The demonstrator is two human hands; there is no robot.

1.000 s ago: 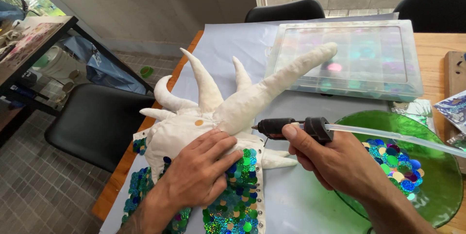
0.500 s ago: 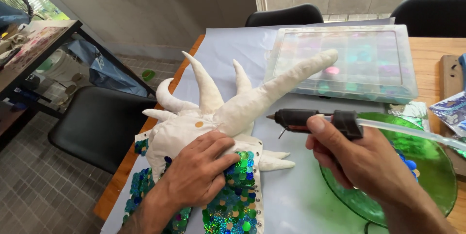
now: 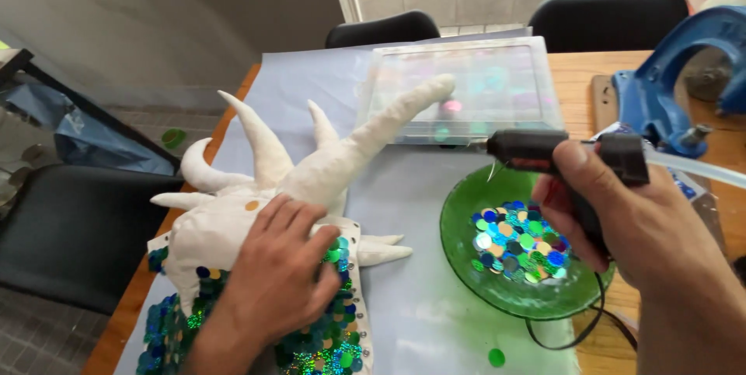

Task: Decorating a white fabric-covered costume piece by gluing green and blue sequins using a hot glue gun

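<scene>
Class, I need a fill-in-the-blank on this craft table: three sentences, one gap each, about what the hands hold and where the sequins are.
1. The right hand holds a black ____ gun.
2. The left hand presses flat on the white horned ____.
3. The loose sequins lie in a green glass ____, in front of the clear plastic box.

Missing words: glue; figure; dish

White horned figure and black glue gun
The horned figure (image 3: 311,181) lies flat on the table, sequins covering its lower body; the glue gun (image 3: 544,153) is held level above the green dish.
</scene>
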